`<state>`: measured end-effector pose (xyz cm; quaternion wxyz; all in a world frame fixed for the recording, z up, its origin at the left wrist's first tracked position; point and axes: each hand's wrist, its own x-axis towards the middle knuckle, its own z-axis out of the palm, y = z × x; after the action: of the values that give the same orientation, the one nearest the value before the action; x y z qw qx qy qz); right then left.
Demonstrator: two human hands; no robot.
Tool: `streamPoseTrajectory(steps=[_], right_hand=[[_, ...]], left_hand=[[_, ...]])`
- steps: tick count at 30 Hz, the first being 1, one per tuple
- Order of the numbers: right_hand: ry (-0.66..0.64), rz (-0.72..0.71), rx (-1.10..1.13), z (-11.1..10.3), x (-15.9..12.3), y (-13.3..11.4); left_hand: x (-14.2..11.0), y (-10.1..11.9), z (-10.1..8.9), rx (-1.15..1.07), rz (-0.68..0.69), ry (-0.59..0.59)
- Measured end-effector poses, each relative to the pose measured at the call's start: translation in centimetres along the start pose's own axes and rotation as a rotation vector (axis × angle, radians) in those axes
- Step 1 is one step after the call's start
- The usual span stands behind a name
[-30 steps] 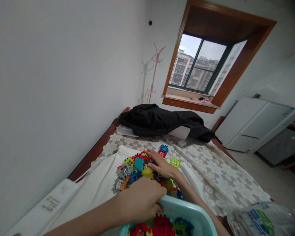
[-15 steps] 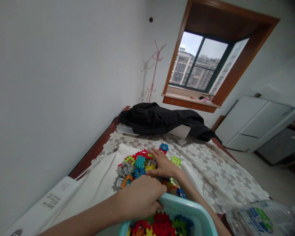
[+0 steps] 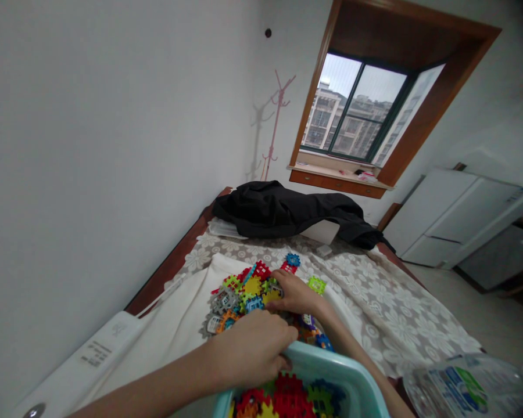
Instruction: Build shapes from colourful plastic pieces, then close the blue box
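Observation:
My left hand (image 3: 255,348) is closed round the near-left part of the rim of a light-blue plastic basket (image 3: 348,368). Red, yellow, green and blue toothed plastic building pieces (image 3: 290,397) lie inside it. Beyond the rim, more gear-shaped building pieces (image 3: 253,285) form a heap on a white cloth. Over the right side of this heap is my right hand (image 3: 297,293), its fingers bent and its thumb apart from them. The fingertips touch pieces in the heap; a yellow one shows between thumb and fingers.
A lime-green piece (image 3: 317,284) and a blue piece (image 3: 292,259) lie at the heap's outer edge. Black clothing (image 3: 283,209) covers the bed's far end. A clear plastic bottle (image 3: 466,386) is at lower right, a white box (image 3: 87,360) at lower left by the wall.
My right hand has moved slightly right and its fingers have bent more. Pieces in the heap have shifted; a teal one now stands on edge and a yellow one is exposed. My left hand keeps its grip.

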<state>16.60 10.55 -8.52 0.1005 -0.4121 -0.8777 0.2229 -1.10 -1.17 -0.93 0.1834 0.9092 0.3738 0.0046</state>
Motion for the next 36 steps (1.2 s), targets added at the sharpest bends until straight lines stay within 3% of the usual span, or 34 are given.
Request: streamPoseTrajectory(steps=[7, 12, 21, 28, 36], right_hand=[[-0.032, -0.028, 0.059, -1.0, -0.2, 0.0], [-0.078, 0.044, 0.129, -0.7, -0.4, 0.2], [-0.079, 0.046, 0.100, -1.3, -0.5, -0.1], [-0.194, 0.112, 0.146, -2.4, -1.0, -0.2], [-0.287, 0.008, 0.213, -3.1, -0.9, 1.1]], left_hand=[[0.0, -0.2, 0.3, 0.001, -0.007, -0.011], [0.1, -0.2, 0.3, -0.016, -0.013, -0.015], [0.1, -0.1, 0.1, -0.009, -0.009, -0.024], [0.2, -0.3, 0.2, -0.028, -0.008, -0.020], [0.2, -0.4, 0.5, -0.035, -0.008, -0.008]])
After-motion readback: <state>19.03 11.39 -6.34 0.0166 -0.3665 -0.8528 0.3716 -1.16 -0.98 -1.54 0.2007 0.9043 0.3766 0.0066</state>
